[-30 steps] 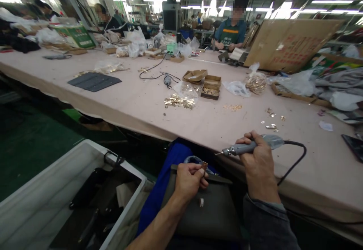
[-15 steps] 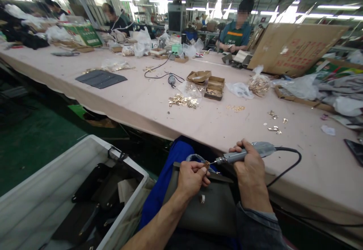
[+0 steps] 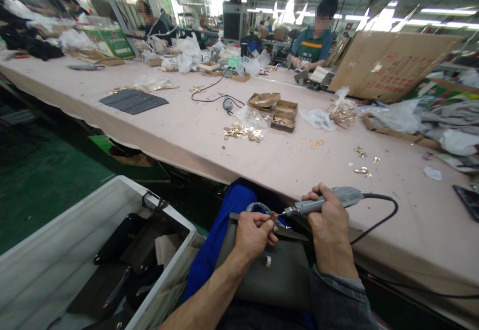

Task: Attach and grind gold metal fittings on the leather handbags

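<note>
My right hand (image 3: 329, 220) is closed around a grey corded electric screwdriver (image 3: 318, 204), held almost level with its bit pointing left. Between the thumb and fingers of my left hand (image 3: 254, 233) is a small gold metal fitting (image 3: 274, 217). The bit's tip meets the fitting or stops just short of it; I cannot tell which. Below both hands a dark olive bag (image 3: 277, 275) lies on my lap, with a small shiny metal piece (image 3: 267, 261) on its face.
A white bin (image 3: 123, 183) holding several dark bags (image 3: 101, 287) stands at left. On the cloth-covered table (image 3: 194, 140) lie gold fittings (image 3: 241, 131), a small cardboard box (image 3: 284, 115) of metal parts and a dark panel (image 3: 133, 101). Across it works another person (image 3: 312, 46).
My hands, the screwdriver and the gold fitting stay nearly in place. The view has shifted very slightly. The person across the table has lowered their hands a little.
</note>
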{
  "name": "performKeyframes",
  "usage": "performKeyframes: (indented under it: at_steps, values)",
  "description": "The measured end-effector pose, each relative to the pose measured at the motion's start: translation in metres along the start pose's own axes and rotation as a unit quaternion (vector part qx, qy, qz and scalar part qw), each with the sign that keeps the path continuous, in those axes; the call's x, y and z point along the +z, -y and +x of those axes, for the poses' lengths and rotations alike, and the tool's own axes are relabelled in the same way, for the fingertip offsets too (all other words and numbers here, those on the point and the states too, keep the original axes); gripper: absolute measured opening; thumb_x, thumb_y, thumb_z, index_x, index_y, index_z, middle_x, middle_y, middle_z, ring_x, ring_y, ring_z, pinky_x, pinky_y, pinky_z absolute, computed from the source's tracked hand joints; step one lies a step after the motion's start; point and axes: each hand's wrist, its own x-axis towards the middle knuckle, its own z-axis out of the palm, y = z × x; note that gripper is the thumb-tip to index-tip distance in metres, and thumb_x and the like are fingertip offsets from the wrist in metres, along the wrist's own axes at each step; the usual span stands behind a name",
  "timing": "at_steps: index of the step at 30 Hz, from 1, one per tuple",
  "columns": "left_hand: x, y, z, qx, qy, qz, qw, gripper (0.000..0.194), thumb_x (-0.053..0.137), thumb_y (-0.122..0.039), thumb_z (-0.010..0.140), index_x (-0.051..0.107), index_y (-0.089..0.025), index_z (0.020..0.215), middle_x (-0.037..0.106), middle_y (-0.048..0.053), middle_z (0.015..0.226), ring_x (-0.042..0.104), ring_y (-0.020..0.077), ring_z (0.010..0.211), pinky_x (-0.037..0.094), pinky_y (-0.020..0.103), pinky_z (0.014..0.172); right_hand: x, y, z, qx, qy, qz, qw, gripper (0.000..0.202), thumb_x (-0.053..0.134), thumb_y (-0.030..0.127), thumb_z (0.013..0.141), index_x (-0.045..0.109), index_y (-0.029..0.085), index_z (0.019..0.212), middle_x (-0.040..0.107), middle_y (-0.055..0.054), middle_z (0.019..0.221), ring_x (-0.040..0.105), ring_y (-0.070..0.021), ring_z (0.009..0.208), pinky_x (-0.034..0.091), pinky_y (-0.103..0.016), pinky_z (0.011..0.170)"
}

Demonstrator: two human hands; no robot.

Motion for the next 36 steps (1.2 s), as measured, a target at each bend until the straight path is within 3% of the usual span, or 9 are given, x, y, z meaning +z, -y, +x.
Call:
performKeyframes:
  at_steps: [7,14,22,31,36]
  values:
    - [0.0,-0.003,-0.001,-0.005,-0.002,0.009,1.0,0.023,0.072,-0.028,0.079,0.076,-0.006,0.075,0.071,0.011,0.061,0.064,0.0145,0.043,0.053,0.02,0.042,0.0,-0.004,-0.004,-0.036,-0.01,-0.008,0.999,0.022,0.071,0.009,0.078,0.051,0.016,0.076,0.056,0.002,0.074,0.049,-0.0074,0.054,0.052,-0.022,0.048]
    - [-0.001,-0.003,-0.002,-0.006,-0.001,0.001,1.0,0.019,0.07,-0.024,0.079,0.076,-0.006,0.077,0.074,0.013,0.068,0.066,0.0153,0.046,0.054,0.021,0.042,0.001,-0.004,-0.01,-0.079,-0.014,-0.011,0.997,0.02,0.074,0.01,0.076,0.054,0.015,0.077,0.058,0.001,0.073,0.051,-0.0087,0.055,0.054,-0.025,0.049]
    - [-0.002,-0.004,-0.003,-0.002,0.0,0.01,1.0,0.02,0.068,-0.023,0.08,0.077,-0.005,0.077,0.073,0.013,0.068,0.066,0.0152,0.046,0.053,0.02,0.042,0.001,-0.011,-0.022,-0.161,0.031,-0.021,0.986,0.031,0.085,0.021,0.072,0.055,0.016,0.08,0.059,0.002,0.075,0.053,-0.0091,0.056,0.055,-0.024,0.05]
    - [-0.002,-0.002,-0.002,-0.006,-0.004,0.006,1.0,0.018,0.065,-0.02,0.078,0.076,-0.006,0.076,0.073,0.013,0.067,0.065,0.0151,0.044,0.053,0.02,0.04,0.008,-0.013,-0.054,-0.27,0.064,-0.051,0.959,0.029,0.086,0.026,0.075,0.061,0.017,0.086,0.06,0.0,0.075,0.055,-0.0109,0.055,0.056,-0.026,0.05]
    - [-0.003,0.0,-0.001,-0.008,-0.006,-0.007,1.0,0.018,0.067,-0.022,0.076,0.076,-0.005,0.075,0.073,0.013,0.067,0.065,0.0152,0.043,0.052,0.02,0.039,0.014,-0.013,-0.073,-0.295,0.084,-0.077,0.949,0.028,0.086,0.029,0.076,0.062,0.017,0.086,0.061,0.001,0.076,0.056,-0.0106,0.055,0.055,-0.025,0.051]
